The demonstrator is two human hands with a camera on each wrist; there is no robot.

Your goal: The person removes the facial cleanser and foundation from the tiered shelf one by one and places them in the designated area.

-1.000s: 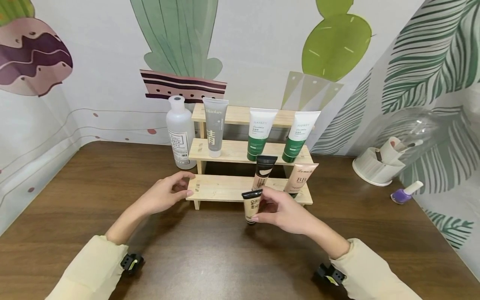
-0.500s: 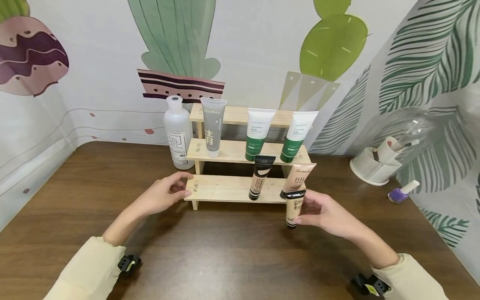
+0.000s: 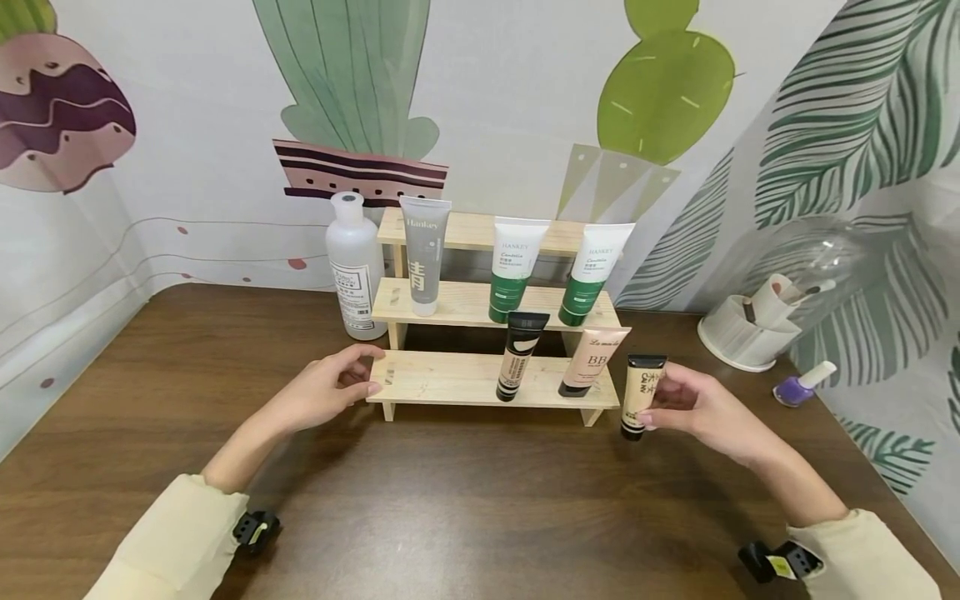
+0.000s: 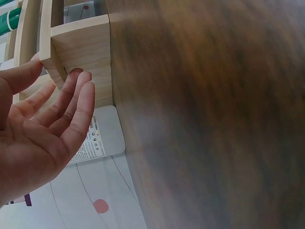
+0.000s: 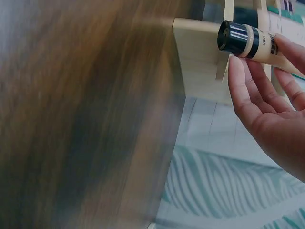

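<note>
1. Leftmost, a white bottle [image 3: 356, 265] stands on the bench [image 3: 465, 500], just beside the left end of a wooden stepped shelf [image 3: 457, 377].
2. The left hand [image 3: 324, 392] rests at the left end of the shelf's lowest step, fingers [image 4: 71, 102] loosely curved and touching the wood, holding nothing.
3. On the middle step stand a grey tube [image 3: 423, 254] and two green-and-white tubes [image 3: 513, 268].
4. On the lowest step stand a black-capped beige tube [image 3: 514, 355] and a pink BB tube [image 3: 594, 361].
5. Just right of the shelf, the right hand [image 3: 693, 408] pinches a small beige tube [image 3: 640, 396] upright, black cap down, near the bench.
6. Farther right sit a white holder [image 3: 742, 333] and a purple nail polish bottle [image 3: 804, 385].
</note>
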